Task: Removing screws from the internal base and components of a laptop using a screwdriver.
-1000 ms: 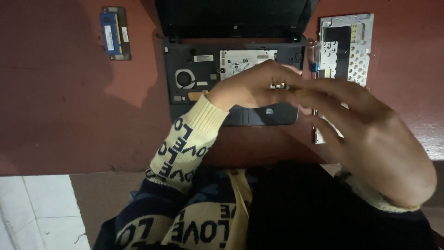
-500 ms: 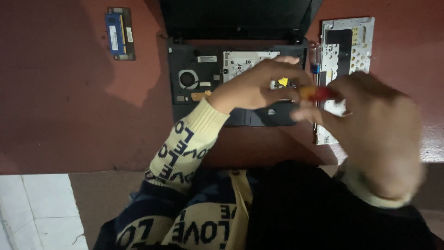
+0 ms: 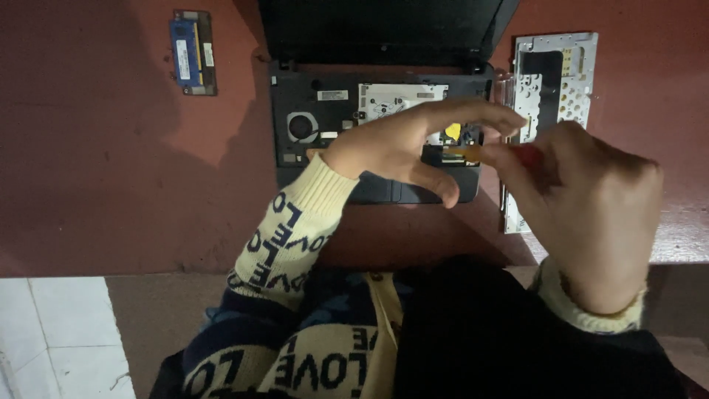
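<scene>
With the left hand (image 3: 399, 148) spread open over the opened laptop base (image 3: 377, 129) and the right hand (image 3: 583, 199) gripping a red-handled screwdriver (image 3: 517, 155) at the base's right edge, a slip could gouge the exposed board or fling a screw.

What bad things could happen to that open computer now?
The right hand holds a red tool just above the open laptop; a slip might scratch its bare parts. The left hand hangs over the insides and could bump the orange cable. The memory card lies loose on the table and might get knocked.
</scene>
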